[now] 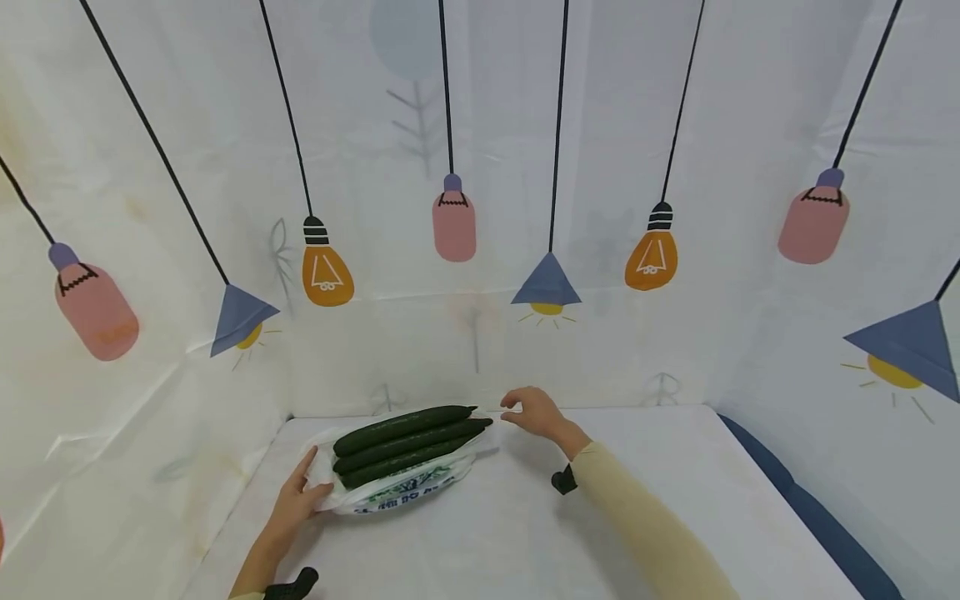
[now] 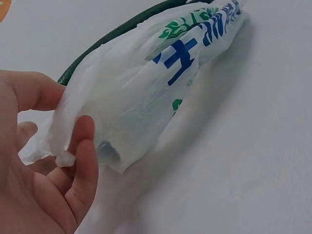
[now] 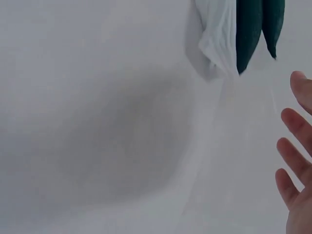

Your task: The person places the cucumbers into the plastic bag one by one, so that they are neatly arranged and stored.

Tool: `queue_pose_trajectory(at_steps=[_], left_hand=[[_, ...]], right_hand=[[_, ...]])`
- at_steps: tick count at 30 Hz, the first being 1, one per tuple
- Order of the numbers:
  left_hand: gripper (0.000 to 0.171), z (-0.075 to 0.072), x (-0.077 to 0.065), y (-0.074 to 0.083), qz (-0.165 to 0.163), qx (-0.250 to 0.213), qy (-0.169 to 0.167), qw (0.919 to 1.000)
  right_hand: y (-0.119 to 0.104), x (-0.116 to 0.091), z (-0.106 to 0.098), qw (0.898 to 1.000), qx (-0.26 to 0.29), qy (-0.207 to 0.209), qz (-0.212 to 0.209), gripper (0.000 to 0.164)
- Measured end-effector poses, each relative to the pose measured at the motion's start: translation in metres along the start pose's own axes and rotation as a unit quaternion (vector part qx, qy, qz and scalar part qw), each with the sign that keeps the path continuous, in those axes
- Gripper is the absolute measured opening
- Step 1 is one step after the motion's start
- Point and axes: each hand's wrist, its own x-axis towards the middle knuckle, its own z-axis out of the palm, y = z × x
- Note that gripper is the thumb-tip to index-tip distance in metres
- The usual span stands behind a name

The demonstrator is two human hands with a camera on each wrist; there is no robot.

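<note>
Three long dark green cucumbers [image 1: 408, 440] lie side by side on a white plastic bag [image 1: 405, 493] printed in green and blue. My left hand [image 1: 294, 502] holds the bag at its left end. Up close in the left wrist view, the thin plastic bag [image 2: 131, 92] passes between the curled fingers of the left hand [image 2: 46, 161]. Just off the cucumbers' right tips, my right hand [image 1: 536, 412] hovers with loosely bent fingers, touching nothing. In the right wrist view, the spread fingers of the right hand [image 3: 300, 146] are apart from the cucumber tips [image 3: 248, 39].
The white table [image 1: 525, 533] carries the bag and meets a pale curtain [image 1: 480, 350] printed with hanging lamps at its back edge. Dark blue fabric [image 1: 810, 508] shows beyond the right edge. Each wrist wears a dark strap-on device [image 1: 564, 479].
</note>
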Motion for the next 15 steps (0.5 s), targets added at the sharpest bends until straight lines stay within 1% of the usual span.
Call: queue_pose_trajectory(at_steps=[2,5,8,12,15], left_hand=[[0.087,-0.004,-0.001,0.001,0.006,0.016,0.001,0.9999],[0.088,-0.010,-0.003,0.002,0.010,0.025,0.006,0.9996],[0.087,-0.017,-0.006,0.002,0.003,0.033,0.009,0.9994],[0.078,-0.027,-0.009,0.000,0.001,0.044,0.016,0.9989],[0.070,-0.035,-0.010,-0.002,0.015,0.065,0.025,0.9975]], right_hand=[[0.005,-0.005,-0.008,1.000,-0.008,0.000,0.010,0.020],[0.009,-0.013,-0.019,1.000,-0.018,0.004,0.020,0.020],[0.011,-0.022,-0.031,1.000,-0.018,0.009,0.023,0.021],[0.016,-0.032,-0.043,0.999,-0.019,0.024,0.023,0.021],[0.025,-0.040,-0.051,0.998,-0.022,0.048,0.031,0.013]])
